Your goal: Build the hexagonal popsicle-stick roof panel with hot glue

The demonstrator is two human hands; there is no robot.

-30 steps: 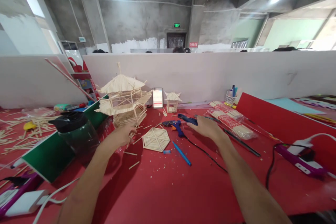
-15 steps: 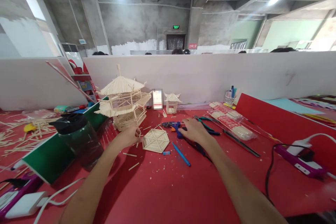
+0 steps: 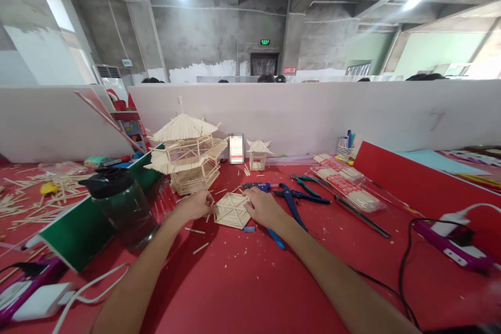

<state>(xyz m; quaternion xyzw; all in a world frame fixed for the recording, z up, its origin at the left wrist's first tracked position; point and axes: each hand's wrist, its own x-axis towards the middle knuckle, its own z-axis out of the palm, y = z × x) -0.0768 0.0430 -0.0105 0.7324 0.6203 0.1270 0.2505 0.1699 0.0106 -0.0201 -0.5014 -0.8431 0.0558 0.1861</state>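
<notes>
A flat hexagonal panel of pale wooden sticks [image 3: 231, 211] lies on the red tabletop between my hands. My left hand [image 3: 198, 204] is closed at its left corner, fingers curled with the tips against the edge. On the opposite side, my right hand [image 3: 263, 207] pinches the right edge between thumb and fingers. Just beyond my right hand lies a blue hot glue gun [image 3: 258, 187], its grip partly covered. A blue pen [image 3: 277, 240] shows from under my right wrist, and a small blue piece [image 3: 249, 229] sits in front of the panel.
Behind my left hand stands a large stick pavilion [image 3: 188, 154]; a small one [image 3: 258, 155] is near the partition. Pliers [image 3: 305, 185], a blue-handled cutter [image 3: 291, 201] and bagged sticks [image 3: 348, 185] lie right. A dark bottle [image 3: 121, 209] stands left. Cables cross both sides.
My right hand has moved left from the glue gun to the panel's right edge. My left hand has shifted slightly right, up to the panel's left corner. The blue-handled cutter is now uncovered.
</notes>
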